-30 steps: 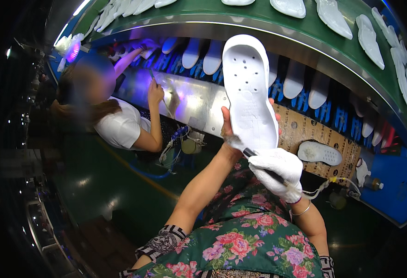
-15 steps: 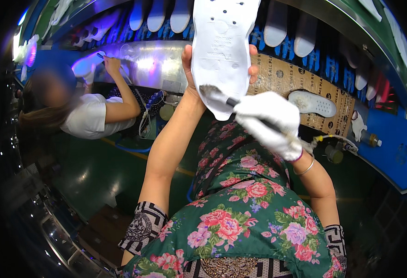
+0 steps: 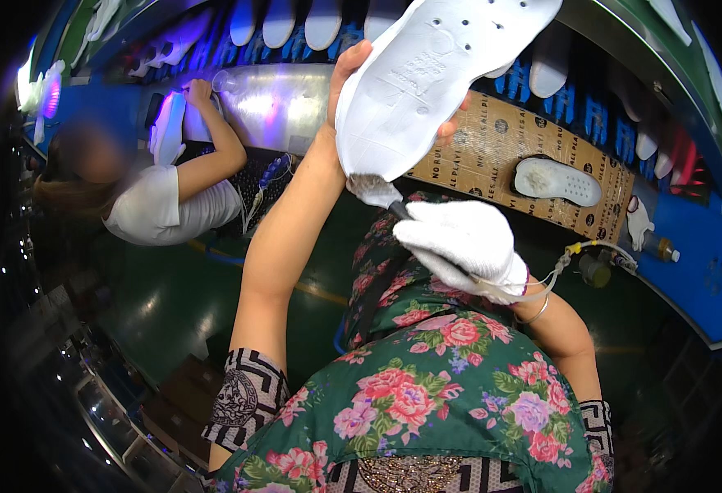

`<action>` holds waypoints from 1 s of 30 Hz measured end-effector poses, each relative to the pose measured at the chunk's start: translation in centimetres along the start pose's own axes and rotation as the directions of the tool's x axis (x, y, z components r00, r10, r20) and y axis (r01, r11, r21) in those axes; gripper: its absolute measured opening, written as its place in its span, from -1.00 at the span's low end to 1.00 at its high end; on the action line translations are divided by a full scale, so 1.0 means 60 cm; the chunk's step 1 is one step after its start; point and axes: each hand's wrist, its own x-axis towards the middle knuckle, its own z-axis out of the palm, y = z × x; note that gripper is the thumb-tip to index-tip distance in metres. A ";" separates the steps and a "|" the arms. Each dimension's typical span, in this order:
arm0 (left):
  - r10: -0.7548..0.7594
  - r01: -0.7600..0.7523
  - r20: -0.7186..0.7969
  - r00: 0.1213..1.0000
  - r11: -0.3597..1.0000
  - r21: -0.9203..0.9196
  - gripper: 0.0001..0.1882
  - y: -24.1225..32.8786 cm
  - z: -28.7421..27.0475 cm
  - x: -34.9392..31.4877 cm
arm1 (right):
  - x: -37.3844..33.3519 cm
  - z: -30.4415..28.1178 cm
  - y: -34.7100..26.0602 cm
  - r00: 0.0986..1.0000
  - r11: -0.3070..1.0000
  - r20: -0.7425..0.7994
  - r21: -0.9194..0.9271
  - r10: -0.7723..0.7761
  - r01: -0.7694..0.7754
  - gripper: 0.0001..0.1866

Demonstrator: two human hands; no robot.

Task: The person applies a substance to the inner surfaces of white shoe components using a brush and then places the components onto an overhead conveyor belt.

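A white shoe sole (image 3: 406, 90) with small holes is held up at the top centre by my bare left hand (image 3: 347, 67). The fingers wrap round its two long edges, and the palm is hidden behind it. My right hand (image 3: 459, 242), in a white knitted glove, is closed round the dark handle of a brush (image 3: 371, 190). The brush's greyish bristles touch the near end of the sole or lie just at its edge; I cannot tell which. A thin tube (image 3: 560, 264) runs by my right wrist.
Another sole (image 3: 560, 181), pale with a dark rim, lies on printed cardboard (image 3: 459, 160) to the right. White soles (image 3: 322, 25) on blue holders line the far side. A bottle (image 3: 662, 248) stands on a blue surface (image 3: 694, 275). At left, a co-worker (image 3: 176, 201) holds a white piece.
The sole has turned so its far end leans right. The brush has shifted slightly nearer, from the sole's face to its near end. The co-worker's white piece has turned more upright.
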 end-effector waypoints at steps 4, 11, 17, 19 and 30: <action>-0.028 0.028 0.009 1.000 1.000 0.005 0.00 0.012 0.005 0.003 | 0.016 -0.023 -0.007 0.974 0.907 0.013 0.363 0.224 -0.213 -0.77; -0.145 0.145 -0.015 0.989 0.989 0.025 0.04 0.020 -0.009 0.005 | 0.021 -0.011 0.005 0.991 0.978 -0.013 0.165 0.135 -0.131 -0.75; -0.099 0.092 -0.119 0.988 0.994 -0.062 0.04 0.019 -0.016 -0.003 | 0.020 -0.007 0.013 0.736 0.594 -0.058 0.635 0.675 -0.494 -0.82; -0.072 0.069 -0.040 0.997 0.996 -0.064 -0.01 0.013 -0.036 -0.011 | 0.013 0.007 0.011 0.774 0.599 0.035 0.612 0.632 -0.517 -0.82; 0.179 -0.173 -0.292 0.939 0.984 0.046 -0.12 -0.041 -0.041 -0.054 | 0.063 -0.061 0.079 0.875 0.851 -0.096 0.302 0.475 -0.429 -0.79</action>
